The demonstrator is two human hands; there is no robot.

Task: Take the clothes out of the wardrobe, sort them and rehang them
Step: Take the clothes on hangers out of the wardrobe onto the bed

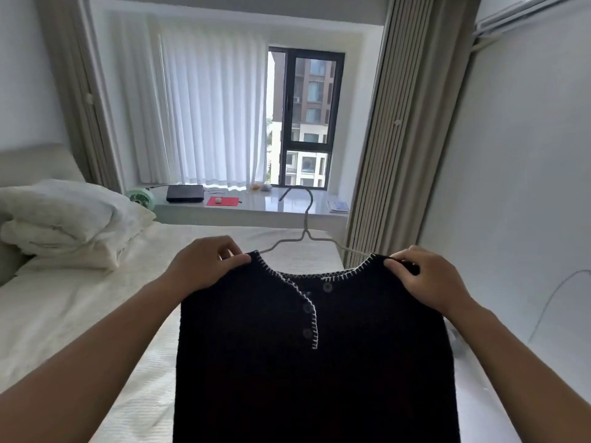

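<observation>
A black knitted top (313, 362) with white stitched trim and a buttoned neck hangs in front of me on a thin white wire hanger (306, 219). The hanger's hook rises above the neckline. My left hand (204, 266) pinches the top's left shoulder. My right hand (428, 276) pinches its right shoulder. The garment hangs flat over the edge of the bed, between my two arms. The wardrobe is not in view.
A white bed (64, 308) fills the left, with folded white bedding (64, 219) by the headboard. A window ledge (256, 206) behind holds a black laptop, a red mat and a small green fan. Beige curtains (383, 155) and a white wall (527, 187) stand right.
</observation>
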